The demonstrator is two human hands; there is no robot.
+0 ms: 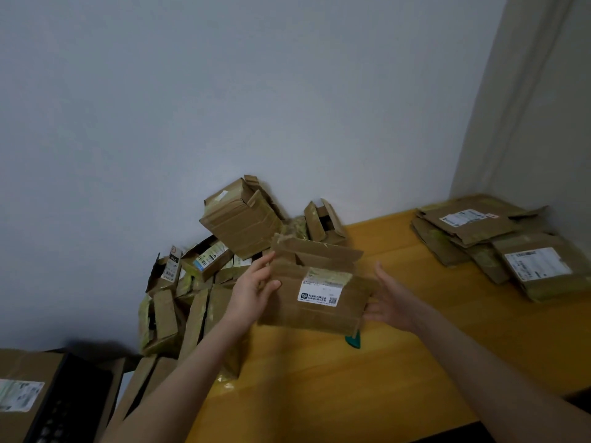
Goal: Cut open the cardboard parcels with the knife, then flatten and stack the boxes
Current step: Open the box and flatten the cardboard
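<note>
Head view. A flattened cardboard box (323, 311), its upper flaps standing open, is held in the air above the wooden table (319, 394), between the two hands and clear of the tabletop. A white shipping label (319, 295) faces the camera.

The left hand (252, 292) pinches the left end of the box: the thumb (271, 285) lies curled on the near face, and the other fingers (267, 259) reach up behind the far face, so the cardboard sits clamped between them.

The right hand (391, 303) stands at the right end, palm turned towards the box, fingers spread and nearly straight. Its fingertips (369, 310) touch the box's right edge and its thumb points upward, apart from the cardboard.

Just below the box's lower right corner a teal object (353, 341) lies on the table, partly hidden by the box; what it is cannot be told.

A heap of cardboard parcels (238, 219), several with torn or open flaps, is piled against the wall (224, 91) at the table's left end. A stack of flattened boxes (499, 247) lies at the table's far right, well apart from the hands. A large carton (28, 366) stands at lower left, beside the table.
</note>
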